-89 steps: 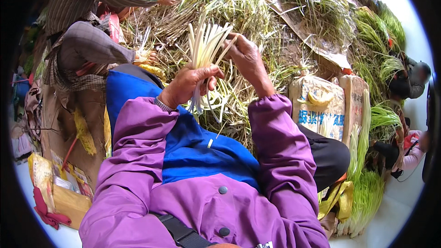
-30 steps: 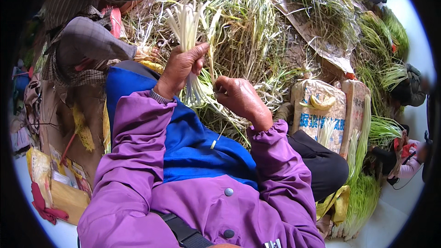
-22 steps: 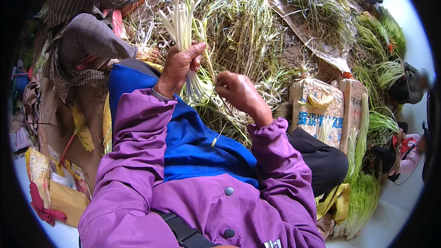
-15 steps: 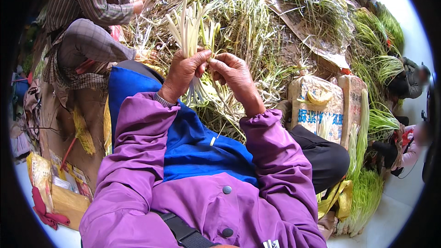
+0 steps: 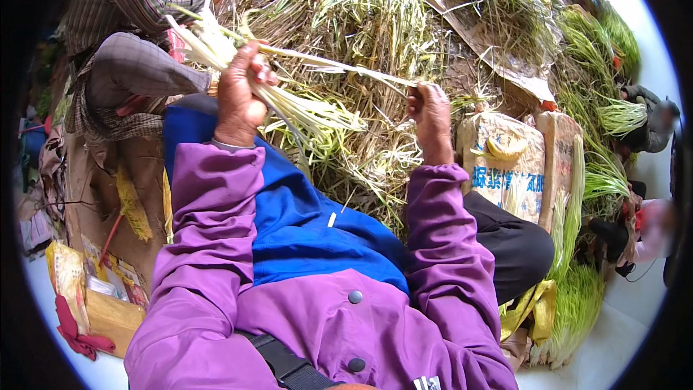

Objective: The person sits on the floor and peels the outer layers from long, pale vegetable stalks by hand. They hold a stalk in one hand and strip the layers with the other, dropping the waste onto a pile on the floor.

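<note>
The left hand [image 5: 242,97] has its fingers closed around 1 bundle of pale stalks [image 5: 208,45]; the right hand's [image 5: 432,112] fingers pinch 1 strand [image 5: 346,67], stretched between the 2 hands.

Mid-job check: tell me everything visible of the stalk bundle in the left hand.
The stalk bundle is a sheaf of slim, smooth-looking plant stalks, whitish at the upper left and splayed there. It slants through the closed left hand, its yellowish-green lengths trailing lower right over the plant heap. Where it is gripped, the fingers hide it.
</note>
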The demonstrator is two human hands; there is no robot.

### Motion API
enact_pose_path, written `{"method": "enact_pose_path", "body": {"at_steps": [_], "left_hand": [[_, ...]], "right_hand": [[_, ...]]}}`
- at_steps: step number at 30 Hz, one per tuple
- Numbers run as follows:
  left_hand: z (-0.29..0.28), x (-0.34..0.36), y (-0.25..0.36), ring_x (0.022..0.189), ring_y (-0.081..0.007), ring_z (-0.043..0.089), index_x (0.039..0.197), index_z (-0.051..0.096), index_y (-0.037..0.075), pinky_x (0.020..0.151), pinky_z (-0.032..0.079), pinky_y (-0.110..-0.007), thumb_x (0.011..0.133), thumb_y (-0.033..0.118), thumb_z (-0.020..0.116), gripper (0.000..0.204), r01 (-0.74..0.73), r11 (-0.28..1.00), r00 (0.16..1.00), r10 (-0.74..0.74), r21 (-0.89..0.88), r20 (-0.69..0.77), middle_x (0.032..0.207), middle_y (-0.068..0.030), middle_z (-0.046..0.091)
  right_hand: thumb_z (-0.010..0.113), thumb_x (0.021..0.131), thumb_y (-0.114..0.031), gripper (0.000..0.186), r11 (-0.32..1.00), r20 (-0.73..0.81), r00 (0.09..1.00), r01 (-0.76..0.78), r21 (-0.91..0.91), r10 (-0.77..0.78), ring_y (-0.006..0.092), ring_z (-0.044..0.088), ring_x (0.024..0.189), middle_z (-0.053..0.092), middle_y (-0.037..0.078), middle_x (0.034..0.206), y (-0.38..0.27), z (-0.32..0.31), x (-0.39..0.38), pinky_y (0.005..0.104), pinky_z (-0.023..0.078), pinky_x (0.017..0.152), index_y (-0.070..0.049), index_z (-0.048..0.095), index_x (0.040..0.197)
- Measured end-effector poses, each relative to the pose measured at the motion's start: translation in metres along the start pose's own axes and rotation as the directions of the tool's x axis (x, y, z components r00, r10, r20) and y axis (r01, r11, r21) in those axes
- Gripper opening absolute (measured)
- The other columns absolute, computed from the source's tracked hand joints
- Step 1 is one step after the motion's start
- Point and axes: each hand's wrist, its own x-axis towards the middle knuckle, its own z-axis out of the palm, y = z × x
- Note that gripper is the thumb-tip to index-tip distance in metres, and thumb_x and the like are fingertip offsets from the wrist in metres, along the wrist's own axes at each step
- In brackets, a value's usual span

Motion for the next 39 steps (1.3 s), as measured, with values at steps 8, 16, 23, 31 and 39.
{"method": "enact_pose_path", "body": {"at_steps": [8, 16, 23, 31, 39], "left_hand": [[-0.034, 0.024, 0.056, 0.051, -0.0078, 0.043, 0.092, 0.059, 0.007, 0.055, 0.036, -0.028, 0.086, 0.017, 0.062, 0.012, -0.233, 0.968, 0.972, 0.232, -0.098, -0.022, 0.067, 0.0031, 0.057], [-0.023, 0.016, 0.048, 0.054, -0.0068, 0.042, 0.091, 0.061, 0.008, 0.058, 0.036, -0.027, 0.084, 0.019, 0.065, 0.013, -0.201, 0.969, 0.979, 0.202, -0.142, -0.012, 0.069, 0.0045, 0.060], [-0.004, -0.003, 0.000, 0.052, -0.0079, 0.043, 0.084, 0.061, 0.011, 0.054, 0.038, -0.027, 0.088, 0.023, 0.061, 0.013, 0.054, 0.994, 0.987, -0.039, -0.094, 0.155, 0.074, 0.0010, 0.063], [0.005, -0.016, -0.024, 0.051, -0.0096, 0.048, 0.088, 0.059, 0.010, 0.049, 0.041, -0.028, 0.088, 0.020, 0.062, 0.011, 0.207, 0.976, 0.960, -0.187, -0.074, 0.210, 0.073, -0.0043, 0.063], [0.007, -0.021, -0.026, 0.052, -0.0096, 0.048, 0.088, 0.058, 0.009, 0.051, 0.041, -0.028, 0.088, 0.020, 0.060, 0.011, 0.231, 0.968, 0.950, -0.203, -0.094, 0.237, 0.072, -0.0034, 0.062]], "right_hand": [[0.057, 0.088, -0.017, 0.015, 0.926, -0.434, 0.870, 0.066, -0.372, -0.236, 0.0089, 0.047, 0.041, 0.054, -0.001, 0.059, -0.022, -0.195, 0.065, 0.0223, 0.035, 0.034, -0.011, 0.053, 0.075], [0.058, 0.085, -0.013, 0.013, 0.600, -0.143, 0.953, -0.280, -0.749, 0.265, 0.0093, 0.052, 0.052, 0.061, 0.005, 0.071, 0.019, -0.158, 0.032, 0.0230, 0.039, 0.042, -0.004, 0.061, 0.094], [0.061, 0.089, -0.022, 0.045, 0.941, 0.608, 0.718, -0.258, -0.219, 0.339, 0.0084, 0.055, 0.068, 0.061, 0.006, 0.095, -0.012, 0.057, -0.049, 0.0208, 0.047, 0.059, -0.006, 0.046, 0.128], [0.052, 0.094, -0.022, 0.030, 0.888, 0.579, 0.804, -0.162, 0.431, -0.134, 0.0120, 0.055, 0.073, 0.059, 0.006, 0.094, -0.048, 0.087, -0.069, 0.0248, 0.046, 0.062, -0.007, 0.047, 0.120], [0.057, 0.091, -0.029, 0.028, 0.989, 0.356, 0.929, 0.050, 0.140, -0.098, 0.0117, 0.057, 0.065, 0.062, 0.006, 0.088, -0.075, 0.068, -0.048, 0.0246, 0.047, 0.056, -0.006, 0.053, 0.107]]}}
